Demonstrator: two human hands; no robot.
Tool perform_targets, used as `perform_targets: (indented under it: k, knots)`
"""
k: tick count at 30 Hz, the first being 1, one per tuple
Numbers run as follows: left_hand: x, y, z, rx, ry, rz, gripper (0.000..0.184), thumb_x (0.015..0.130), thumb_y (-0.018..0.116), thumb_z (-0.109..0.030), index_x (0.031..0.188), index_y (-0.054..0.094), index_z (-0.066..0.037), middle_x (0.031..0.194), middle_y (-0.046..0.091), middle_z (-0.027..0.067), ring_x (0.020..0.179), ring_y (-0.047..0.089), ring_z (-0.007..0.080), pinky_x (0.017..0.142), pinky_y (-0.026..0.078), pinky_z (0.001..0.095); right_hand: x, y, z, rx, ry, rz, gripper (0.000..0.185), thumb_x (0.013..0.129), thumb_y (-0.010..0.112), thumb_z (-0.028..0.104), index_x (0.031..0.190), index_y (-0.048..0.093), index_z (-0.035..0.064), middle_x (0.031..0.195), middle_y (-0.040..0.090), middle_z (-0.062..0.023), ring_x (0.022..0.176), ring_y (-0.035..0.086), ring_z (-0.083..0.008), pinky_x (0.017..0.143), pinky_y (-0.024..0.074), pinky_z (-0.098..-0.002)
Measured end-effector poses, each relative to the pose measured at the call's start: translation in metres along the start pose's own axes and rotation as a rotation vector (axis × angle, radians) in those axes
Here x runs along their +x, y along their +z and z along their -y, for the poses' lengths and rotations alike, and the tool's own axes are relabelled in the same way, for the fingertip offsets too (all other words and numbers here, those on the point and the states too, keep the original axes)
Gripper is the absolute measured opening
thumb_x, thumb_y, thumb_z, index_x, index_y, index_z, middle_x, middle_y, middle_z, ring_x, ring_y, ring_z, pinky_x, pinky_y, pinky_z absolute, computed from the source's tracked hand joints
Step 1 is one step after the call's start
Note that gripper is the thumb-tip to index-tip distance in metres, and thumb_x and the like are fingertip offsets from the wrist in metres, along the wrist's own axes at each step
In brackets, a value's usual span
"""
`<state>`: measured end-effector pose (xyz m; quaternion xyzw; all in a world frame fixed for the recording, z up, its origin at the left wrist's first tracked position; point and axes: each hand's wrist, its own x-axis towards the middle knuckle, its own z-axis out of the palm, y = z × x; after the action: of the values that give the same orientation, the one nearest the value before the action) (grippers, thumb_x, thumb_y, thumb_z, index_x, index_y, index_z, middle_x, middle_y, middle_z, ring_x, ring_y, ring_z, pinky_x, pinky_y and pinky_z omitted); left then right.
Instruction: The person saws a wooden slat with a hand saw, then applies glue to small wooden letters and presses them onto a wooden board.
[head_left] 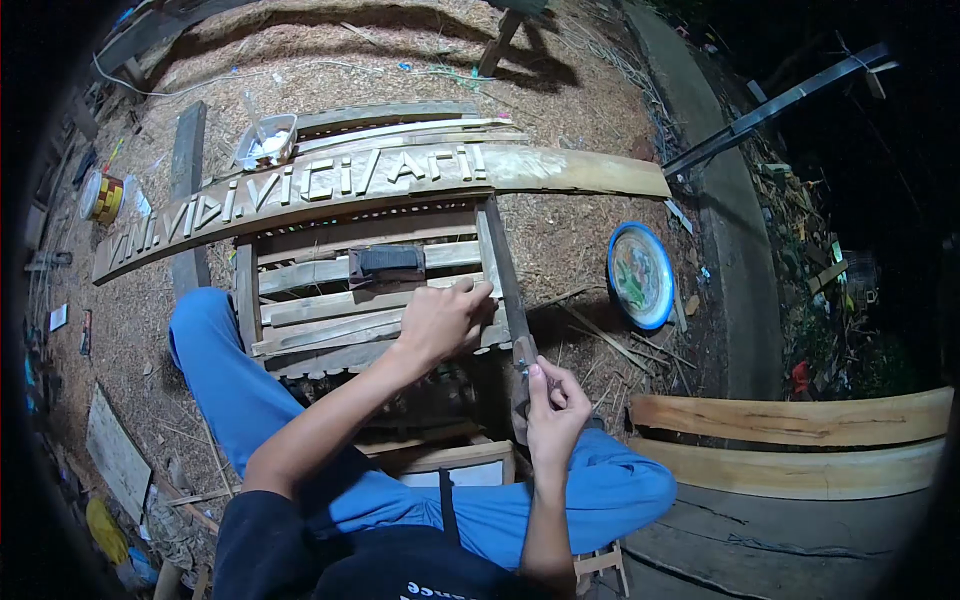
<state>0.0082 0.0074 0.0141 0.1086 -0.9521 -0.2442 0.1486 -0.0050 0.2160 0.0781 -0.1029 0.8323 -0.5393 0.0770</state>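
My left hand point(445, 318) rests over the near right part of a low slatted wooden bench point(330, 243). Its fingers are curled, and whatever they hold is hidden beneath them. Just right of the bench's corner, my right hand point(556, 412) is closed in a pinch. Its thumb tip is beside a narrow dark brown piece with a small bolt point(521, 405); what the fingertips grip is too small to make out. A dark block point(388, 263) lies on the slats beyond my left hand. Across the bench's far side, a long board point(590, 172) carries raised stick letters reading "VINI.VIDI.VICI/Ari!".
A clear plastic tub point(268, 143) stands behind the board, and a yellow-banded can point(102, 197) is at left. A blue-rimmed round tray point(641, 275) lies on the shavings-covered ground at right. Two light planks point(800, 418) lie at lower right. A dark beam point(780, 105) slants across upper right.
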Motion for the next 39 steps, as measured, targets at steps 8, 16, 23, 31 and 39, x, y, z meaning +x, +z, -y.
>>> perform_targets:
  k: [8,16,23,31,39]
  knots:
    - [-0.002,0.003,-0.003,-0.011,-0.064,-0.069,0.03,0.089,0.073,-0.028,0.113,0.065,-0.014,0.095,0.069,0.0112,0.074,0.07,0.0388,0.061,0.054,0.0512,-0.029,-0.015,-0.007,0.037,-0.047,0.032,0.015,0.102,0.07,0.007,0.111,0.074,-0.0046,0.082,0.064,0.0029,0.066,0.046,0.0017,0.052,0.0344,-0.0199]
    - [0.0,0.005,0.001,-0.059,0.003,-0.085,0.024,0.094,0.068,-0.032,0.107,0.065,-0.012,0.085,0.066,0.0132,0.068,0.07,0.0362,0.057,0.053,0.0496,-0.05,-0.057,0.002,0.121,0.103,-0.07,0.02,0.101,0.072,0.007,0.118,0.074,-0.0024,0.075,0.061,0.0035,0.052,0.042,0.0013,0.044,0.0293,-0.0198]
    - [-0.006,0.002,0.001,-0.021,0.063,-0.058,0.033,0.085,0.076,-0.027,0.111,0.06,-0.013,0.089,0.064,0.0114,0.07,0.069,0.0368,0.059,0.053,0.0484,-0.003,-0.001,-0.024,0.227,-0.034,-0.033,0.023,0.1,0.074,0.01,0.119,0.075,-0.0031,0.081,0.065,0.0033,0.057,0.043,0.0019,0.048,0.0297,-0.0188]
    - [-0.007,0.004,0.002,0.0,0.057,-0.029,0.038,0.084,0.077,-0.026,0.114,0.058,-0.013,0.091,0.065,0.0109,0.072,0.07,0.0366,0.059,0.054,0.0476,-0.001,0.013,-0.017,0.173,-0.089,-0.066,0.023,0.1,0.075,0.01,0.118,0.076,-0.0037,0.092,0.071,0.0006,0.069,0.049,0.0015,0.056,0.0364,-0.0182]
    - [-0.006,0.002,0.001,0.008,0.097,-0.049,0.03,0.09,0.073,-0.029,0.109,0.059,-0.012,0.09,0.066,0.0116,0.068,0.071,0.0329,0.054,0.054,0.0456,-0.001,0.009,-0.007,0.0,-0.048,-0.064,0.02,0.101,0.072,0.008,0.116,0.076,-0.0042,0.091,0.073,-0.0034,0.069,0.052,-0.0034,0.056,0.0409,-0.0241]
